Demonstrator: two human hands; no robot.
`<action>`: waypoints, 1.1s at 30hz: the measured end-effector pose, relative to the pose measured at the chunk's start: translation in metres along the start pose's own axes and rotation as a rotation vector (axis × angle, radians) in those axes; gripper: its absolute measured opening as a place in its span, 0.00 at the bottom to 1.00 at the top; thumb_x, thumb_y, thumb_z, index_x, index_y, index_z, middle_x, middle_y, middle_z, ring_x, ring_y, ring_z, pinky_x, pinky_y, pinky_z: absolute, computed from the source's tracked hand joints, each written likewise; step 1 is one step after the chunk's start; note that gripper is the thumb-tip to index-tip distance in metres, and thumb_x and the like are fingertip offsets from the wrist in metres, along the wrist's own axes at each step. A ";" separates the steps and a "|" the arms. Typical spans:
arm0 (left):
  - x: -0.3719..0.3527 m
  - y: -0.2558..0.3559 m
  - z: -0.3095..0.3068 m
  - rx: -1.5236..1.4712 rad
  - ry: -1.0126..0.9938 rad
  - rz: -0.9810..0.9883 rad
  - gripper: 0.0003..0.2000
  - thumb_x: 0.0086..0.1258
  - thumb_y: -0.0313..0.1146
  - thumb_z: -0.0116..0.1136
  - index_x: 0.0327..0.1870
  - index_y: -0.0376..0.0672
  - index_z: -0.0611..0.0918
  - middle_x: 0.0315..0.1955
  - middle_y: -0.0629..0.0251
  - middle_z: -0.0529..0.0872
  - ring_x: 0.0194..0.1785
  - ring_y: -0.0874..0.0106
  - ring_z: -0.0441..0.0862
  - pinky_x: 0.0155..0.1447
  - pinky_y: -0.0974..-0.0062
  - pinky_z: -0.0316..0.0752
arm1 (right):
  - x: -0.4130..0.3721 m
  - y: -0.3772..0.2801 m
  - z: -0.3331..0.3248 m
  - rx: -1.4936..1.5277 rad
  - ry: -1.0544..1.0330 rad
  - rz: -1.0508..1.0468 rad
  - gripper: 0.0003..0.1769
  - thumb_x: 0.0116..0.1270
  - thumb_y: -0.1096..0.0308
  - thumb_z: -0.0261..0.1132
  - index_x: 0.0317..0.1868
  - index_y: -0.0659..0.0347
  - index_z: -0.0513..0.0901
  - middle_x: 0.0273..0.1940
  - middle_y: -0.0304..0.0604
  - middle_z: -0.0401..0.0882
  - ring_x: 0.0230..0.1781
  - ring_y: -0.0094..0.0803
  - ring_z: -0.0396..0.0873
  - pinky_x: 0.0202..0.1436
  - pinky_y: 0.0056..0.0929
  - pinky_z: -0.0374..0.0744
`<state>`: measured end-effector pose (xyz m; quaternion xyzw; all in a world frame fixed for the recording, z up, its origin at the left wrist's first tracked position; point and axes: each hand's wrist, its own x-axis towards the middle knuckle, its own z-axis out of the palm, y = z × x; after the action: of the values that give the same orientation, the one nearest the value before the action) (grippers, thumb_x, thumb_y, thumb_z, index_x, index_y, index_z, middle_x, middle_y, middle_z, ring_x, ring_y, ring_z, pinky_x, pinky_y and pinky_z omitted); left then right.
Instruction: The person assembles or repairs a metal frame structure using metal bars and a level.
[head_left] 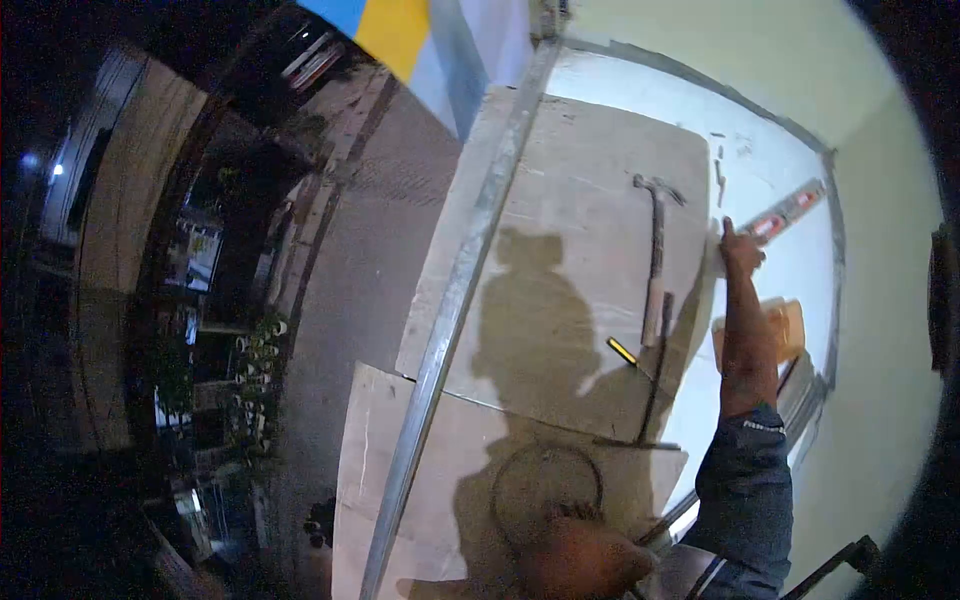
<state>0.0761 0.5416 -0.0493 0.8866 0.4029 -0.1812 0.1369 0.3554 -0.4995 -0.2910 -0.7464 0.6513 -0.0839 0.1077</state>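
My right arm stretches up across the right side, its hand (742,252) closed round the lower end of a spirit level (792,210), which slants up and right over a white surface (700,95). One finger points away from the level's end. Below that hand, partly behind my forearm, sits an orange plastic container (786,326). Left of the arm a claw hammer (657,250) lies on the brown board (590,150). A thin dark bar (655,390) and a small yellow-and-black tool (621,350) lie below it. My left hand is out of sight.
A long metal profile (450,320) runs along the board's left side. Small bits (720,180) lie near its right edge. A dark loop (548,450) and a blurred bare body part (585,560) are at the bottom. Beyond the left edge is a dark street (390,230) lower down.
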 end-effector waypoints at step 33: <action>-0.132 -0.468 -0.090 -1.565 0.828 -0.061 0.19 0.72 0.51 0.56 0.45 0.42 0.81 0.37 0.66 0.85 0.35 0.74 0.83 0.38 0.77 0.76 | -0.453 -0.029 -0.471 1.762 -0.131 -1.022 0.22 0.62 0.64 0.71 0.54 0.63 0.78 0.44 0.48 0.80 0.42 0.38 0.77 0.46 0.37 0.79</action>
<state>-0.3425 0.7873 0.0434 0.5220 0.4522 0.4783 0.5425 0.1955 -0.0716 0.1772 -0.5937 -0.0456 -0.5282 0.6054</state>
